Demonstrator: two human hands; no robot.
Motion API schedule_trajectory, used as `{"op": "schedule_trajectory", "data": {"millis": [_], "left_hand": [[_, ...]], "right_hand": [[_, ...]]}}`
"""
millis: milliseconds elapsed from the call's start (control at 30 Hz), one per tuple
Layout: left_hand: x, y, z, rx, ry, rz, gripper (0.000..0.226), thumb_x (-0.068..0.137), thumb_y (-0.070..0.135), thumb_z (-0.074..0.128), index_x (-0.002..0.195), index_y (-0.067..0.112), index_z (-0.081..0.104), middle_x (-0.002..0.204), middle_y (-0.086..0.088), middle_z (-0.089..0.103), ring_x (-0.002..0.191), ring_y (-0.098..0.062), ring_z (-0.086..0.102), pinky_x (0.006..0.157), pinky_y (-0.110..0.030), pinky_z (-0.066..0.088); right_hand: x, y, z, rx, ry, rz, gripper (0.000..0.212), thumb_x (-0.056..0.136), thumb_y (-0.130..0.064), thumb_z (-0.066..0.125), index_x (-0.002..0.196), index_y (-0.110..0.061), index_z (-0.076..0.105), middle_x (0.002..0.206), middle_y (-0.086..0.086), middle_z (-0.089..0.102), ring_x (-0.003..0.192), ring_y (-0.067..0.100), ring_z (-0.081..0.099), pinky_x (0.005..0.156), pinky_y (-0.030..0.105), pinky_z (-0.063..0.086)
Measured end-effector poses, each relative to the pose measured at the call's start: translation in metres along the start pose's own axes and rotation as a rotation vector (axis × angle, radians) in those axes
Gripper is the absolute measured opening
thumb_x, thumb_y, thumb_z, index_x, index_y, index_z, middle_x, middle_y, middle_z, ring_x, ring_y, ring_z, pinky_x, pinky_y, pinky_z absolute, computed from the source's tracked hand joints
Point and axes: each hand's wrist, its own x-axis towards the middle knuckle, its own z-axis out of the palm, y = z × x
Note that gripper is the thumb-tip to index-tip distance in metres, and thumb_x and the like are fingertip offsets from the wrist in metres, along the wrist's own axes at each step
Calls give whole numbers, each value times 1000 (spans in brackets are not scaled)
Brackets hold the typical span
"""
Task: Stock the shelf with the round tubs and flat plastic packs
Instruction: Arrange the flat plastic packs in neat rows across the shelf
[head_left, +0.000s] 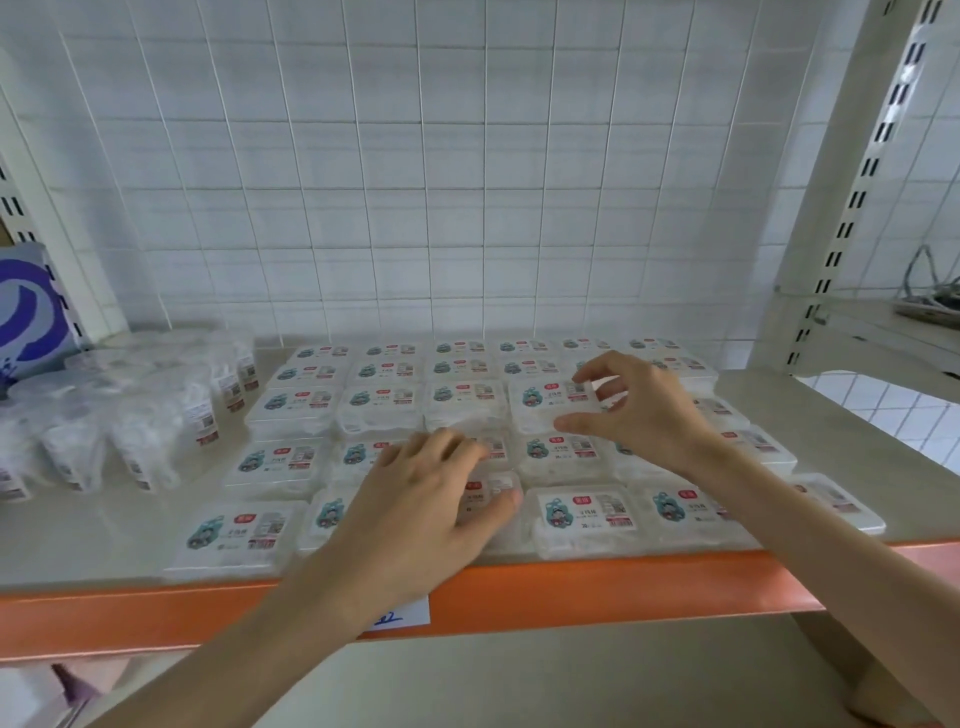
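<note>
The shelf (104, 540), beige with an orange front lip (623, 579), carries both kinds of stock. The flat plastic packs (291, 405) fill its middle and right in tidy rows from the lip back to the wire grid (415, 208). Some lie two deep. Each is a clear, shallow rounded box with pale contents too blurred to name, and on the lid a white label with a teal cartoon figure and a red mark. The round tubs (156, 415) stand clustered at the left, just beside the packs: clear, tapering cups with small side labels, their contents only a whitish haze. Behind them leans a blue and purple box (26, 312).

The left hand (431, 499) lies palm down, fingers relaxed and spread, on a front-row pack (488, 493). The right hand (639, 410) arches over a raised pack (540, 405) further back, thumb at its near edge and forefinger at its far edge; whether it actually grips cannot be told
</note>
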Motion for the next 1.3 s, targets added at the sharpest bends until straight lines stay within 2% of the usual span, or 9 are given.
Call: {"op": "schedule_trajectory", "data": {"millis": [167,433,633,833,900,1000,1067,1167,1300], "left_hand": [[3,-4,7,31,14,24,63,92,71,17,134,32,42,132,17,41,122,-7,39,105,-26,29],[3,-6,12,47,33,38,66,90,69,11,135,31,41,132,16,41,122,-9,39,105,-30,31],[2,-4,11,56,30,36,70,88,69,7,136,32,41,133,16,41,123,-8,39,106,-29,31],[4,-2,5,78,-22,29,76,85,72,3,138,32,40,135,16,40,124,-6,37,107,-27,31],[6,0,-1,84,-61,32,75,86,74,5,139,32,38,137,15,39,126,-6,37,106,-28,33],[7,5,-7,94,-112,-2,66,92,69,19,143,32,37,143,16,39,130,-5,37,106,-28,31],[7,7,-8,92,-92,-36,68,91,70,20,143,31,39,144,15,40,131,-6,38,106,-28,30],[-3,12,-6,132,-3,-65,79,86,72,10,143,28,41,145,11,42,133,-11,39,107,-31,31],[-27,20,-12,201,47,-93,87,83,70,4,146,22,41,153,3,36,141,-17,33,114,-36,26]], "right_hand": [[9,2,6,-100,-57,19,47,76,-48,80,113,-28,60,116,-12,59,93,3,58,72,17,43],[8,4,13,-230,-78,-22,40,85,-54,66,117,-32,57,131,-7,52,109,9,54,91,32,48],[1,-3,11,-352,-103,-58,48,90,-55,58,129,-28,52,142,-6,43,125,14,46,97,31,40],[-4,-10,7,-403,-53,-143,51,92,-53,56,134,-25,50,147,-5,37,137,15,35,111,34,31],[-7,-13,3,-427,-44,-186,53,93,-53,54,137,-25,48,149,-5,36,139,15,32,112,33,27],[-15,-15,-1,-465,-37,-233,56,93,-55,52,139,-24,46,149,-5,38,140,16,31,113,32,25],[-22,-17,-3,-457,-34,-243,57,93,-58,50,140,-24,47,147,-6,40,138,16,33,112,33,26],[-36,-19,-4,-445,-57,-235,60,93,-61,44,140,-24,45,146,-6,41,137,17,34,111,35,28],[-62,-27,-5,-451,-117,-229,65,94,-62,39,146,-23,39,155,-2,33,144,19,25,116,37,22]]}}
